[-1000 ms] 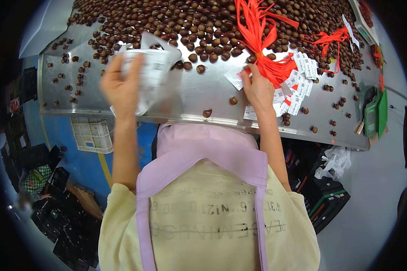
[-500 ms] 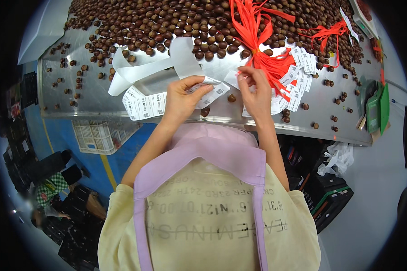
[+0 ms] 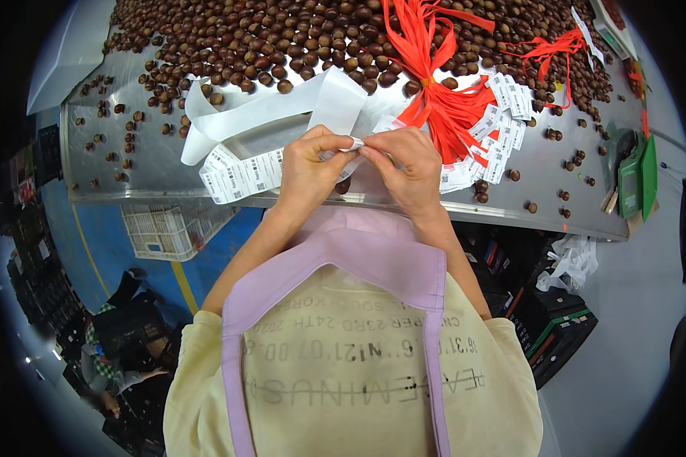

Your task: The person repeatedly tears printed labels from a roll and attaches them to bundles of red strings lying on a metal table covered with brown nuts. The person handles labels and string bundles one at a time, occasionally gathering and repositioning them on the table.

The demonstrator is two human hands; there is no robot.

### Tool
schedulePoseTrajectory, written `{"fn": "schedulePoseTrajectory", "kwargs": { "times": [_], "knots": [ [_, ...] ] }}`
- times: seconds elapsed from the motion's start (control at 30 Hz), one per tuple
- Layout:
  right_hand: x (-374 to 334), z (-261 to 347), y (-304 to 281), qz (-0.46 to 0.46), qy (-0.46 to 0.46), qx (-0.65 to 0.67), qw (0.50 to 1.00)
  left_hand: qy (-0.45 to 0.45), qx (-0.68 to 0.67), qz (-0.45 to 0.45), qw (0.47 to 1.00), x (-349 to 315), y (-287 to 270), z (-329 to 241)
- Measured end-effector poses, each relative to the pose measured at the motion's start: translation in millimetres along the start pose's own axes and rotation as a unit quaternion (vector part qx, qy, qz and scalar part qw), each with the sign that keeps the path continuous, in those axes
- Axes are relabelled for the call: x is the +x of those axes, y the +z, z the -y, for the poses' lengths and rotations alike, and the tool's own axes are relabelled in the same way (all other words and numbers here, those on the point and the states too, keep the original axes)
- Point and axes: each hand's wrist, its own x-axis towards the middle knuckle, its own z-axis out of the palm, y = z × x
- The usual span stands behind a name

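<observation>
Over the near edge of a metal table (image 3: 152, 164), my left hand (image 3: 309, 167) and my right hand (image 3: 404, 167) meet, both pinching one end of a long white strip of printed labels (image 3: 240, 175). The strip loops away to the left and back over the table. Just beyond my right hand lies a bunch of red ribbons (image 3: 434, 91) with white tags (image 3: 503, 114) fanned out beside it. Brown chestnuts (image 3: 282, 38) cover the far part of the table.
Loose chestnuts lie scattered along both sides of the table. A green handheld device (image 3: 631, 179) rests at the right end. A white plastic crate (image 3: 164, 228) stands under the table on the blue floor, with dark boxes (image 3: 556, 335) lower right.
My left hand swung the label strip in from the left and lowered it. Both hands have come together at the table edge and now pinch the strip's end.
</observation>
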Motion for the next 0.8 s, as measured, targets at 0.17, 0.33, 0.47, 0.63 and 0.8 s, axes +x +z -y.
{"fn": "schedulePoseTrajectory", "kwargs": {
  "times": [0.17, 0.33, 0.47, 0.63, 0.8],
  "knots": [
    [0, 0, 2, -0.019, -0.047, -0.035, 0.998, -0.019, 0.065, -0.005, 0.998, -2, 0, -5],
    [2, 3, 0, -0.024, -0.047, -0.004, 0.999, -0.126, 0.084, 0.046, 0.987, 2, -5, -20],
    [11, 1, -7, 0.016, -0.045, -0.002, 0.999, 0.13, 0.17, 0.056, 0.975, 7, -16, -13],
    [19, 8, -16, 0.084, -0.076, -0.036, 0.993, 0.266, 0.156, 0.165, 0.937, 20, -30, -12],
    [25, 11, -20, 0.085, -0.091, -0.04, 0.991, 0.062, 0.071, 0.283, 0.954, 16, -30, -23]
  ]
}}
